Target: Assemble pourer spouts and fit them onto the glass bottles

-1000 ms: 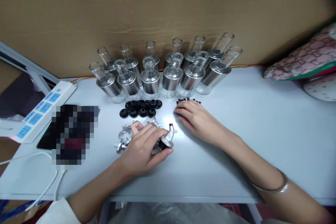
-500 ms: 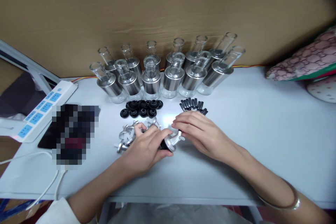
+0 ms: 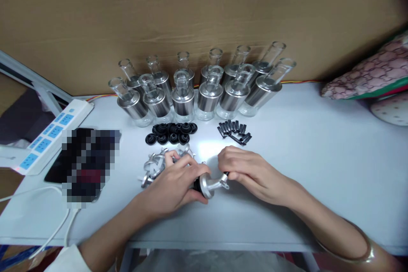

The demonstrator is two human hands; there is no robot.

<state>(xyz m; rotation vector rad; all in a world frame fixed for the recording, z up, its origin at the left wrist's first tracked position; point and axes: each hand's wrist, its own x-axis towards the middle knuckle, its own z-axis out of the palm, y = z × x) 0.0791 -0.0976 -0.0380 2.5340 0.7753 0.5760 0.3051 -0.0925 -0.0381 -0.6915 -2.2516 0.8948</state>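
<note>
Spout point(image 3: 208, 186) gripped in my left fingers point(image 3: 198, 171), my right fingers point(image 3: 232, 165) pinch its black cap point(image 3: 226, 174), seemingly fitting it; the next move wants steady pressure.

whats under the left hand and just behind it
The left hand grips a silver spout, its black base partly showing. Loose silver parts lie just beyond. Whatever sits directly beneath the hand is covered.
</note>
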